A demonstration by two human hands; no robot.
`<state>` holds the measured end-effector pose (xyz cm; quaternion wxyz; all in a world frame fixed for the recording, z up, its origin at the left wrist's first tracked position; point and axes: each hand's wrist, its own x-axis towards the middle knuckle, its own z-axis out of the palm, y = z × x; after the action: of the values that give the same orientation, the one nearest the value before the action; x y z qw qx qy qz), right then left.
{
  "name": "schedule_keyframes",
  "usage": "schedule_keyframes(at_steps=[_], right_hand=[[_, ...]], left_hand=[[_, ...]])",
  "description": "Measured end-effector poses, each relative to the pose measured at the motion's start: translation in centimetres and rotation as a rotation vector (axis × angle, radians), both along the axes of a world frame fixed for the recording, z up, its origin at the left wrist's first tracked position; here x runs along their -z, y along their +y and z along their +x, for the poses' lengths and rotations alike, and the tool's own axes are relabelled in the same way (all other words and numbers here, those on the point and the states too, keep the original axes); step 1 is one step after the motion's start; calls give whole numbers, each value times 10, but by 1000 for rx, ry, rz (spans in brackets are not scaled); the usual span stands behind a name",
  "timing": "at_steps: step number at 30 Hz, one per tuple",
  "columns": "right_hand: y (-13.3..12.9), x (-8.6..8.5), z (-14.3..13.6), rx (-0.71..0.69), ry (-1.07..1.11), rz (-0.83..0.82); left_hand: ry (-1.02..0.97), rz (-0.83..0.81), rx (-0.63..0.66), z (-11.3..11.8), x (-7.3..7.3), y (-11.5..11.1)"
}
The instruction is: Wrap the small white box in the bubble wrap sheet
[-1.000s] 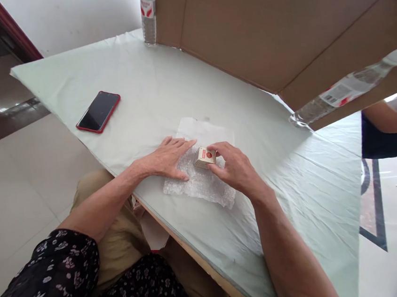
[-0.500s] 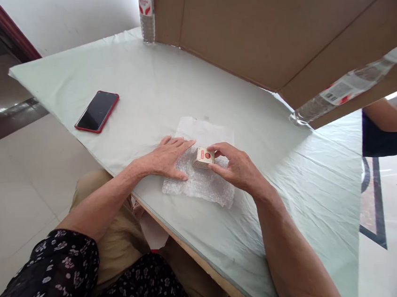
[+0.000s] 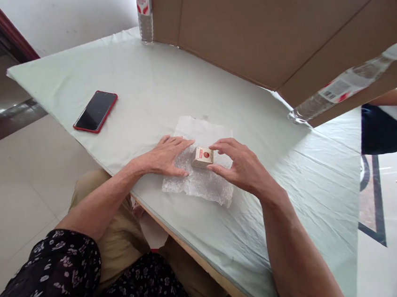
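small box (image 3: 202, 156): just left of right hand (image 3: 241, 165), on bubble wrap (image 3: 202, 182) | right: part-open, contact unclear | left hand (image 3: 164, 157): spread, empty

Your L hand (image 3: 167, 157) is palm-down, fingers spread, thumb out, wrist approx. straight; your R hand (image 3: 242, 166) is curved, thumb & index apart, wrist bent inward. Both forearms (image 3: 113, 193) angle fwd.

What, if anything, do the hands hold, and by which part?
I cannot tell whether the right hand grips the small box; its thumb and forefinger are at the box's right end. The left hand, spread partly over bubble wrap, holds nothing.
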<state>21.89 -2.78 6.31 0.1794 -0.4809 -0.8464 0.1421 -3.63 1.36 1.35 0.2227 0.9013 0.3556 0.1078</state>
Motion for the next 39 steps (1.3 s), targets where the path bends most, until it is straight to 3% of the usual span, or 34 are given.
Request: schedule_keyframes(at_steps=[5, 8, 11, 15, 18, 23, 28, 34, 39], right_hand=[[-29, -25, -15, -214, -260, -206], [-42, -22, -38, -231, -577, -236], [-42, -13, -53, -211, -707, -172], [-36, -15, -46, -212, -662, -123], [-37, -21, -38, -211, -632, -199], [-44, -15, -50, -174, -755, -250], [-42, -15, -49, -207, -740, -181], [-32, -26, -24, -89, -590, 66], [-24, -19, -15, 18, -383, 161]], left_hand=[[-150, -42, -71, 2, -6, -1], [-231, -15, -88, 3, -7, 0], [-305, 19, -102, 3, -7, 1], [-371, 36, -79, 2, -13, -3], [-410, 39, -31, 2, -17, -6], [-462, 22, -66, 2, -17, -5], [-473, -11, -10, 1, -23, -8], [-359, 3, 191, 6, -30, -21], [-392, 63, -60, 21, -22, -26]])
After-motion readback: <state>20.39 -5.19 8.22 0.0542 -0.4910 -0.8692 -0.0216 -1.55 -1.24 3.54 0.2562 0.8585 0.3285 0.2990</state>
